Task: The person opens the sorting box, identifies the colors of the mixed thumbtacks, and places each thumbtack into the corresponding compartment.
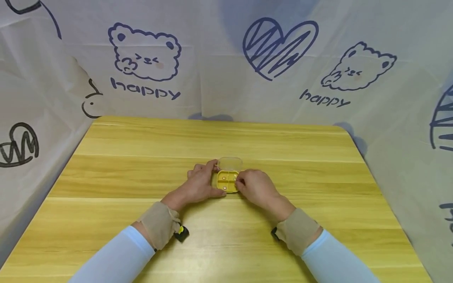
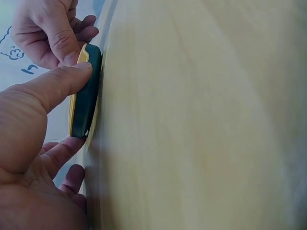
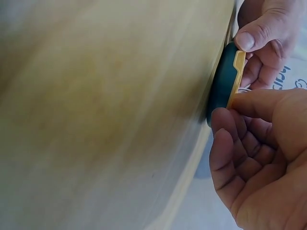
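Note:
A small pill box (image 1: pixel 228 181) lies open on the table, with a yellow divided inside and a dark green outer shell (image 2: pixel 86 103). Small round pills (image 1: pixel 224 178) sit in several of its compartments. Its clear lid (image 1: pixel 230 163) is folded back on the far side. My left hand (image 1: pixel 198 184) holds the box from the left, thumb at the near edge and fingers by the far side. My right hand (image 1: pixel 257 188) has its fingers curled, thumb and forefinger together over the box's near right corner. Whether anything is between those fingertips is hidden.
The box and hands are near the middle of a light wood-grain table (image 1: pixel 141 137). White cloth (image 1: pixel 219 70) with drawn bears, hearts and lettering hangs behind the table and along its sides.

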`<state>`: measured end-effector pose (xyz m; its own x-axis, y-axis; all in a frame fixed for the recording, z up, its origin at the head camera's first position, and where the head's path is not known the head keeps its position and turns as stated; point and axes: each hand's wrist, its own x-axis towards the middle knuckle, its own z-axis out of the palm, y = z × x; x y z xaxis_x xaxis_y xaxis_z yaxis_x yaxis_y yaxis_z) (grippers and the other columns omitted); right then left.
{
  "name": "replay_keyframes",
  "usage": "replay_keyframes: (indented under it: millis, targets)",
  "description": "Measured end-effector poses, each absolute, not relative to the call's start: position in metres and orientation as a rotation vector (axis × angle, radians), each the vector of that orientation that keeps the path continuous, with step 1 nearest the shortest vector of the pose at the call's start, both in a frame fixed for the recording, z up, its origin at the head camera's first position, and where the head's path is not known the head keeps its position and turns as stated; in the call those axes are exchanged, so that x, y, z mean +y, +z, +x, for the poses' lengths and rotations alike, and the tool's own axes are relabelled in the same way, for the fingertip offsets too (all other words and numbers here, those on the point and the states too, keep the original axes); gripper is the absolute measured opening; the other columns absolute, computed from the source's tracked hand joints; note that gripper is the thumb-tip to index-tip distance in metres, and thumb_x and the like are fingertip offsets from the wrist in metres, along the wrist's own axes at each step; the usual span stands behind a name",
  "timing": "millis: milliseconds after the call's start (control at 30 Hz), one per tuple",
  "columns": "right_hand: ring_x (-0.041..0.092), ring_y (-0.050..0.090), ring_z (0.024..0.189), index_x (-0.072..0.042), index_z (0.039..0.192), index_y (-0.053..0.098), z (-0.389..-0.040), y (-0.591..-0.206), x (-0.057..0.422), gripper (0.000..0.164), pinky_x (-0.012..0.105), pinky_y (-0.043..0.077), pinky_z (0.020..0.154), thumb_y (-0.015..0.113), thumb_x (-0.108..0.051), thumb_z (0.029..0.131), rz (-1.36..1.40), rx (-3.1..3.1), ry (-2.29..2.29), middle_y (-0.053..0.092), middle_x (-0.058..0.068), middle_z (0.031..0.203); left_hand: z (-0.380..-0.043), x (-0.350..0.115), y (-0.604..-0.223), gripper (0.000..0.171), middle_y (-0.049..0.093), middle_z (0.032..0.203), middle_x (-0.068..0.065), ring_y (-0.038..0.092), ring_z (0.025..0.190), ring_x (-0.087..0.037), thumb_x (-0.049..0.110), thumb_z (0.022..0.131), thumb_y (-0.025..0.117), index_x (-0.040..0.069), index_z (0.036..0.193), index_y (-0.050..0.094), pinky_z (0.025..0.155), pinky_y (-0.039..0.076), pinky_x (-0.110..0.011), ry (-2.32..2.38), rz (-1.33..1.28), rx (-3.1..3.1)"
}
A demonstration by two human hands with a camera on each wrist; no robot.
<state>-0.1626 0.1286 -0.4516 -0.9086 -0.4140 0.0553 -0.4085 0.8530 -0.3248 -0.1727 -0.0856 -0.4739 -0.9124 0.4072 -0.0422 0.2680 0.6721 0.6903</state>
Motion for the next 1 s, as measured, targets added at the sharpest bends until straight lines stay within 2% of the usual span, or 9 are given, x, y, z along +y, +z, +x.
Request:
replay_keyframes:
  millis: [233,400,500,633,767,900,1000]
  targets:
    - [0.013,0.054,0.064,-0.016,0.086,0.069,-0.168,-0.442,0.137,0.015,0.03,0.047,0.059,0.059,-0.024,0.094,-0.509,2.993,-0.764,0.064,-0.004,0.076,-0.174,-0.085,-0.476,0.099,0.058,0.131,0.0,0.037,0.118,-0.025,0.045,0.069,0.083,0.011,0.147,0.031,0.098,0.02,-0.048,1.07,0.561,2.701]
    - [0.014,0.053,0.058,-0.013,0.089,0.069,-0.177,-0.431,0.145,0.017,0.031,0.045,0.053,0.058,-0.024,0.096,-0.412,3.058,-1.024,0.064,0.0,0.073,-0.174,-0.086,-0.476,0.1,0.058,0.132,-0.001,0.037,0.117,-0.025,0.043,0.069,0.084,0.009,0.147,0.032,0.098,0.021,-0.047,1.082,0.549,2.704]
    - [0.017,0.057,0.058,-0.011,0.092,0.068,-0.181,-0.426,0.147,0.019,0.033,0.047,0.053,0.056,-0.025,0.097,-0.341,3.032,-1.195,0.066,0.006,0.075,-0.174,-0.087,-0.476,0.099,0.057,0.132,0.0,0.037,0.118,-0.024,0.043,0.069,0.084,0.009,0.146,0.032,0.098,0.02,-0.046,1.088,0.546,2.695]
    - [0.028,0.064,0.069,-0.008,0.097,0.068,-0.188,-0.426,0.148,0.025,0.038,0.052,0.057,0.055,-0.029,0.098,-0.218,2.837,-1.443,0.067,0.015,0.082,-0.174,-0.087,-0.476,0.098,0.057,0.132,0.0,0.036,0.119,-0.024,0.042,0.07,0.084,0.009,0.146,0.032,0.098,0.019,-0.047,1.09,0.541,2.693]
    - [0.039,0.063,0.082,-0.002,0.102,0.069,-0.193,-0.43,0.145,0.033,0.05,0.055,0.068,0.053,-0.03,0.099,-0.134,2.592,-1.617,0.067,0.02,0.097,-0.173,-0.088,-0.477,0.098,0.058,0.132,0.0,0.037,0.118,-0.024,0.042,0.07,0.084,0.009,0.146,0.032,0.098,0.02,-0.047,1.089,0.532,2.697]
    - [0.043,0.059,0.09,0.002,0.103,0.068,-0.196,-0.433,0.142,0.042,0.055,0.053,0.076,0.052,-0.036,0.099,-0.065,2.436,-1.678,0.063,0.024,0.104,-0.173,-0.088,-0.476,0.098,0.057,0.132,0.0,0.037,0.118,-0.024,0.043,0.07,0.084,0.009,0.146,0.032,0.098,0.02,-0.047,1.086,0.53,2.696]
    - [0.044,0.058,0.091,0.004,0.104,0.067,-0.196,-0.434,0.141,0.047,0.054,0.052,0.078,0.054,-0.042,0.097,-0.019,2.387,-1.689,0.06,0.029,0.1,-0.174,-0.087,-0.476,0.098,0.057,0.132,0.001,0.037,0.118,-0.024,0.043,0.07,0.084,0.009,0.146,0.032,0.098,0.02,-0.046,1.085,0.532,2.697]
